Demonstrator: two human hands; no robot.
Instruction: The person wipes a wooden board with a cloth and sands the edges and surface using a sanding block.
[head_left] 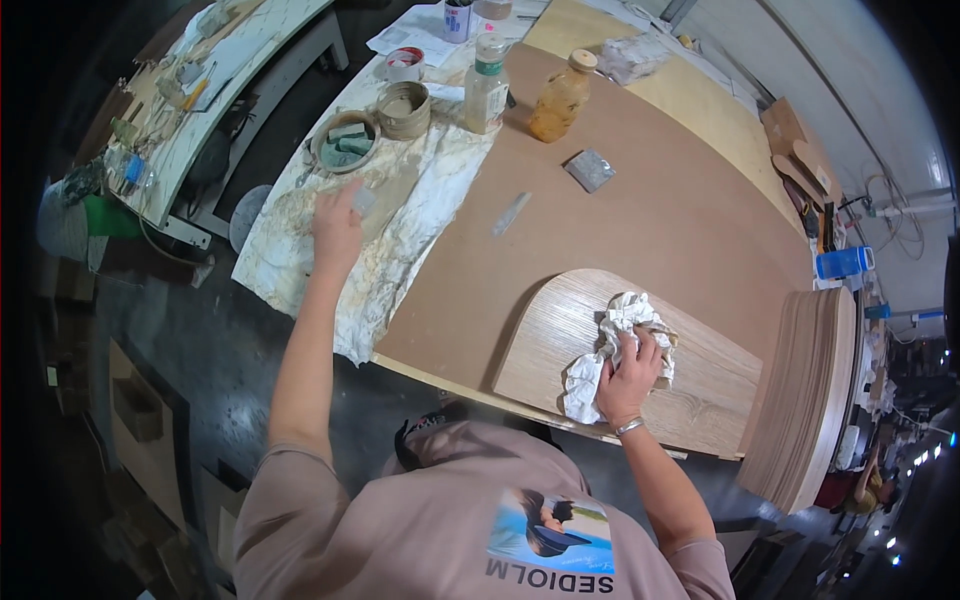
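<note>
Cloth (pixel 628 314), 1, held by half-curled right hand (pixel 629 382), atop 1 board (pixel 555 335), left hand (pixel 338 225) pinching 1 unclear grey piece (pixel 364 201)

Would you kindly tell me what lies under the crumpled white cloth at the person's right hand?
The cloth lies on a wood-grain board, visible around it. The patch beneath the cloth and right hand is covered, so it cannot be seen.

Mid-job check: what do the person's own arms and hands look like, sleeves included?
The left hand is ungloved and its wrist bare; the right hand, also ungloved, has a shiny silver-coloured band at the wrist. The short sleeves are dusty mauve-brown, with no print showing.
</note>
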